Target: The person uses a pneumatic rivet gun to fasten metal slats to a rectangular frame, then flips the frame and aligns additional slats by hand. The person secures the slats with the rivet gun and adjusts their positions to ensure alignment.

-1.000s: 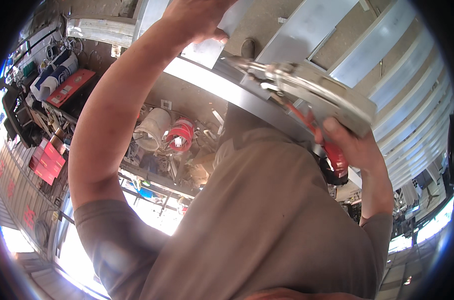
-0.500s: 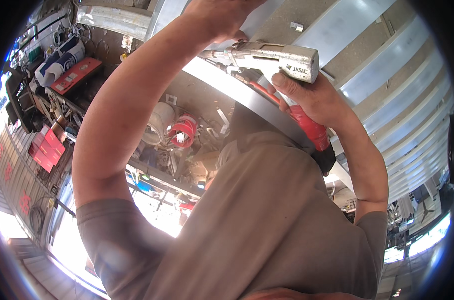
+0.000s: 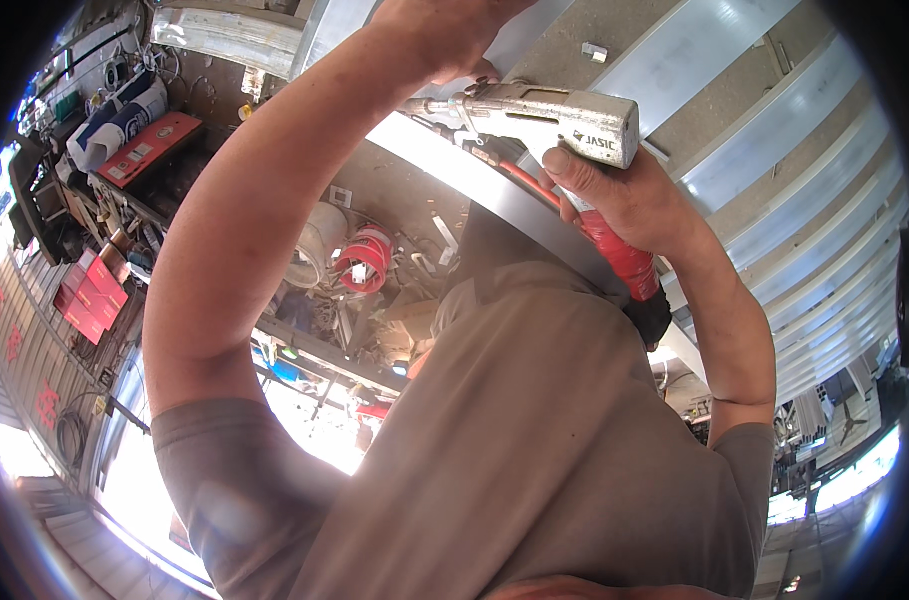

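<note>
My right hand (image 3: 625, 195) is closed round the red handle of a rivet gun (image 3: 555, 118) with a worn whitish body and a dark base. Its thumb lies along the back of the body, just under the rear end. The slim metal nose of the gun points left and passes beneath my left wrist. My left hand (image 3: 455, 35) is at the top edge, above the nose; most of its fingers are cut off or hidden, so its grip does not show. A bright metal strip (image 3: 495, 190) runs slantwise below the gun.
Long silvery metal bars (image 3: 695, 60) lie in rows at the right. On the floor at the left are a red bucket (image 3: 367, 258), a pale bucket (image 3: 322, 240) and scattered scraps. Farther left sit a red box (image 3: 150, 148) and cluttered shelving.
Hardly anything differs. The view has shifted very slightly, while both hands and the rivet gun keep their places.
</note>
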